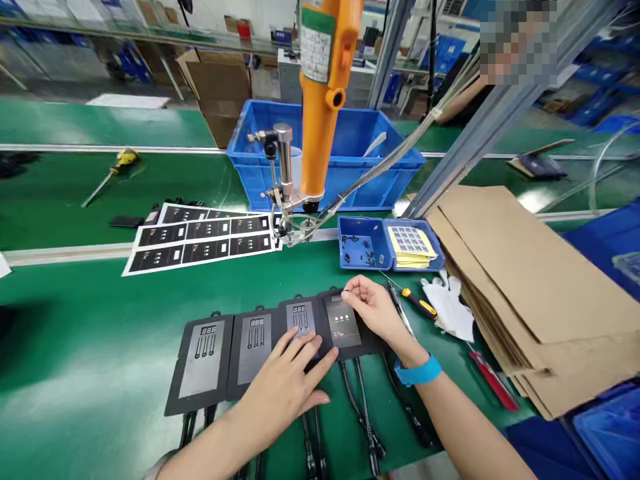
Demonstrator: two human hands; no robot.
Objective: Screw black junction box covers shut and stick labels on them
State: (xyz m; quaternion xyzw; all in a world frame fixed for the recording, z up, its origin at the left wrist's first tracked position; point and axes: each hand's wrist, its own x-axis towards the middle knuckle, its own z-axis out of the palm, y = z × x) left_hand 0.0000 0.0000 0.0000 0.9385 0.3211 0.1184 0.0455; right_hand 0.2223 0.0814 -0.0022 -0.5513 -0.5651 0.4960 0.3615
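Observation:
Several flat black controller boxes lie side by side, cables towards me. The left box [201, 363] and the second box [255, 347] show a grey face with a digit display and slots. Spread over the third box [300, 313], my left hand [293, 377] reaches with its fingertips to the lower edge of the fourth box. That fourth one bears a dark label [343, 323] with three light dots. At the label's upper right corner, my right hand [373, 307] has thumb and forefinger pinched together; what is between them is too small to make out.
Printed label sheets [205, 241] lie behind the boxes. An orange hanging tool [320, 100] stands before a blue crate [395, 177]. To the right are a blue case [364, 243] of screws, a yellow-black screwdriver [420, 304], white glove [450, 310], red-handled tool [494, 380] and cardboard sheets [540, 280].

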